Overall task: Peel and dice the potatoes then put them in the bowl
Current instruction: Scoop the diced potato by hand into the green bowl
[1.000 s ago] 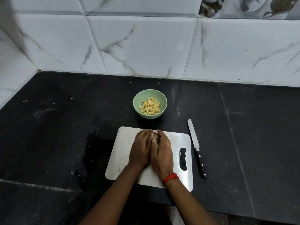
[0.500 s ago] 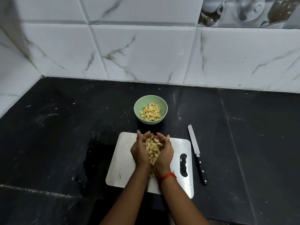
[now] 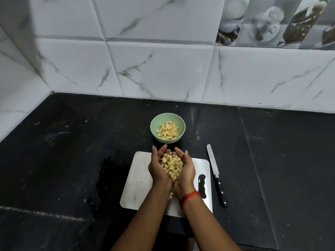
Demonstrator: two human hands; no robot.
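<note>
The dice (image 3: 171, 164) lie heaped in the left hand (image 3: 156, 167) and right hand (image 3: 186, 171), cupped palm-up and pressed edge to edge above the board's (image 3: 137, 178) far edge, just short of the bowl (image 3: 154, 127), with the knife (image 3: 213, 167) beside the board's right edge and the counter (image 3: 72, 160) stretching wide either side.

A black stone counter (image 3: 72, 160) with a wet patch (image 3: 107, 171) meets white marble-veined wall tiles (image 3: 163, 73) at the back and left, with grey picture tiles (image 3: 272, 20) upper right.
</note>
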